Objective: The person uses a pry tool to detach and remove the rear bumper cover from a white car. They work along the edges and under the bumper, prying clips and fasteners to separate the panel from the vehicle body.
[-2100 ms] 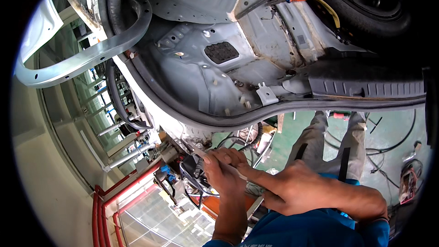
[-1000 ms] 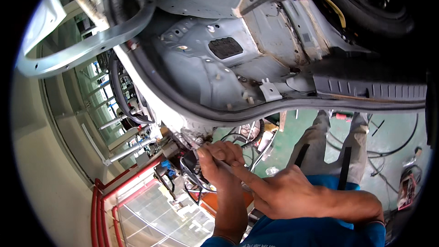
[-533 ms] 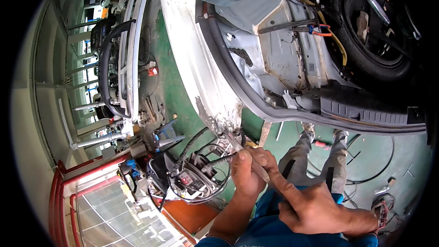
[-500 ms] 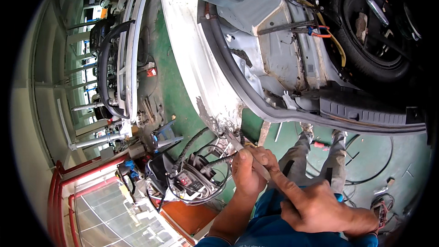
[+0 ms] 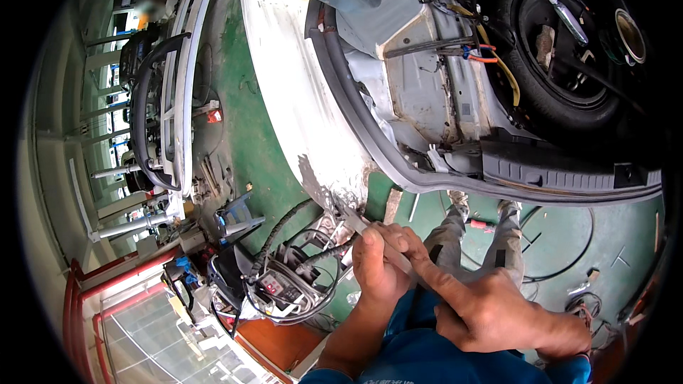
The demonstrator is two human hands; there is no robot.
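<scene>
My left hand [image 5: 380, 264] is closed around a long flat grey metal bar [image 5: 352, 219], thumb on its top side. Its exact kind is hard to make out; it looks like a file. My right hand [image 5: 491, 313] grips the near end, with the index finger stretched along it. The bar's far tip meets the lower corner of a white car body panel [image 5: 292, 85], where the paint is worn to a rough grey patch [image 5: 313, 178]. The fingers partly cover the bar.
The open car trunk with a black rubber-edged rim [image 5: 348, 99] holds a spare tire [image 5: 519, 75] and orange-handled pliers [image 5: 482, 57]. A machine with coiled cables [image 5: 284, 284] stands left of my hands. Cables [image 5: 590, 242] lie on the green floor. A bumper frame [image 5: 153, 99] stands far left.
The whole scene has shifted slightly left as the view turned. Both hands keep their grip on the bar, whose tip stays at the panel's corner.
</scene>
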